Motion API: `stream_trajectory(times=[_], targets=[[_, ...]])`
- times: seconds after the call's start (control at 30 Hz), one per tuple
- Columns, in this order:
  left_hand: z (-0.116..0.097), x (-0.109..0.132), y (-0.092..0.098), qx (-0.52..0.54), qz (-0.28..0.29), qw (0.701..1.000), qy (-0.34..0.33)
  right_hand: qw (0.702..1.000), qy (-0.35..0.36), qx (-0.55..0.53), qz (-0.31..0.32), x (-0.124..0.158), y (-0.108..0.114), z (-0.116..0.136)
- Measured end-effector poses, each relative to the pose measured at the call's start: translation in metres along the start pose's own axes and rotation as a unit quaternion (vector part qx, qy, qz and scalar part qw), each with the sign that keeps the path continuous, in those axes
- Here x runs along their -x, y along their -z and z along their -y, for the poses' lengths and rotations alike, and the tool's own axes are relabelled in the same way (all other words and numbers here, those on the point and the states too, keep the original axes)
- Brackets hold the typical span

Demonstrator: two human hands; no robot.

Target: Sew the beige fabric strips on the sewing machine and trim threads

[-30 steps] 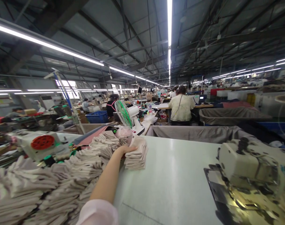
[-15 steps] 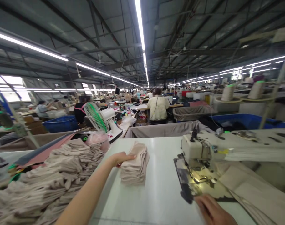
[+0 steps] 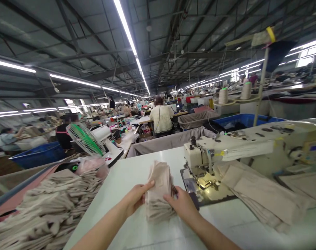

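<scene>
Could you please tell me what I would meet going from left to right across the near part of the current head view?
Heap of beige cloth → left hand → folded beige stack → right hand → larger beige pieces.

From the far edge of the worktop (image 3: 124, 170) we have open surface down to the stack of cloth (image 3: 159, 182), and a bare lane runs between our left hand (image 3: 137, 196) and the cloth heap (image 3: 53, 208) along the left edge. At the far left corner, the fan (image 3: 100, 132) and the pink bag (image 3: 91, 165) block our way out. Our right hand (image 3: 182, 201) has less room: the sewing machine (image 3: 195, 156) stands just beside it, and loose cloth pieces (image 3: 267, 198) obstruct the worktop's right side. Between our forearms, the surface is bare.
</scene>
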State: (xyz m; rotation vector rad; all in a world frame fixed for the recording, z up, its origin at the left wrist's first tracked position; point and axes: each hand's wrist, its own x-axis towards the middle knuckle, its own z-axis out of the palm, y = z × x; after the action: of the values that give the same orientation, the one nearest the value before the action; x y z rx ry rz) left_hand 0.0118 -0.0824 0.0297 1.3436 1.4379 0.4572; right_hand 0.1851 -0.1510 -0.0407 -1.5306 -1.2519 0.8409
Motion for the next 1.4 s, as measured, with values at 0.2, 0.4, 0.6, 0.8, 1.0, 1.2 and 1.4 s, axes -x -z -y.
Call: stream_trajectory(times=[0.2,0.4,0.6,0.8,1.0,1.2,1.4], targets=[[0.005,0.017,-0.005,0.122,0.093,0.988,0.008,0.999,0.028,-0.030,0.016,0.014,-0.003,-0.010],[0.000,0.047,-0.017,0.131,-0.020,0.971,-0.198,0.980,0.180,-0.021,-0.079,0.033,0.036,-0.004],[-0.004,0.061,-0.028,0.090,-0.074,0.959,-0.259,0.858,0.471,0.119,-0.168,0.055,0.076,0.032],[0.000,0.059,-0.040,0.078,-0.074,0.953,-0.282,0.830,0.506,0.189,-0.138,0.059,0.085,0.051],[-0.003,0.070,-0.042,0.046,-0.086,0.951,-0.294,0.830,0.507,0.205,-0.113,0.061,0.092,0.051],[-0.003,0.076,-0.038,0.019,-0.116,0.945,-0.304,0.798,0.559,0.201,-0.098,0.063,0.096,0.048],[-0.002,0.076,-0.036,-0.014,-0.130,0.943,-0.307,0.746,0.605,0.256,-0.114,0.060,0.101,0.057]])
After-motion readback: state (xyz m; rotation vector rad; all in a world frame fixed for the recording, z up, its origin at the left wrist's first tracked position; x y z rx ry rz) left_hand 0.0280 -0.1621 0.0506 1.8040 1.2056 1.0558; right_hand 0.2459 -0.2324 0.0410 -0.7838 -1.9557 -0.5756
